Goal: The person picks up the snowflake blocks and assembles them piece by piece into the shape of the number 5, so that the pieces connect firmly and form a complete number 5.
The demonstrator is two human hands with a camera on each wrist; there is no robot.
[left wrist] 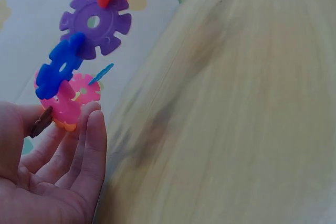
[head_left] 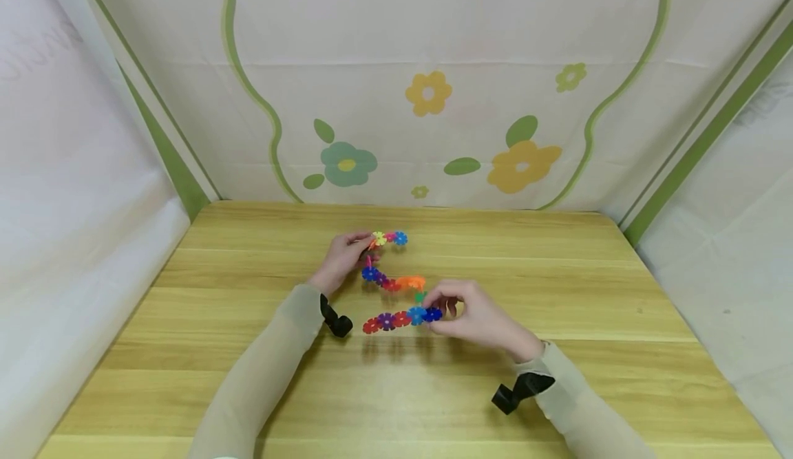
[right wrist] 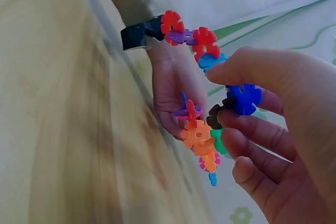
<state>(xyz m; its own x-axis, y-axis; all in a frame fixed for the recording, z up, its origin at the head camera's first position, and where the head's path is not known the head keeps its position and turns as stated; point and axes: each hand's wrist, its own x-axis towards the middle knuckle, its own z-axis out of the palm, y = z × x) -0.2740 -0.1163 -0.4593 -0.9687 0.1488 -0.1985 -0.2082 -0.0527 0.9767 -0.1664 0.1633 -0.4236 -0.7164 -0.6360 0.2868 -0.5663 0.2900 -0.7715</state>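
Both hands hold one winding chain of interlocking plastic flower discs (head_left: 387, 321), in red, purple, blue, orange, green, pink and yellow. My left hand (head_left: 343, 259) pinches its far bend. There the left wrist view shows a brown disc (left wrist: 41, 123) by the thumb and a pink disc (left wrist: 67, 109) near the fingertips. With thumb and fingers, my right hand (head_left: 473, 314) grips the near bend around a dark blue disc (right wrist: 245, 98) and a brown disc (right wrist: 214, 116). From there a row ending in a red disc (head_left: 371, 325) runs leftward. Shadows fall on the wood below the chain.
A wooden table (head_left: 557, 273) lies under the hands. White cloth walls with printed flowers (head_left: 523, 166) rise behind it and at both sides. Each wrist carries a black strap with a small camera, one at the left (head_left: 339, 325) and one at the right (head_left: 504, 398).
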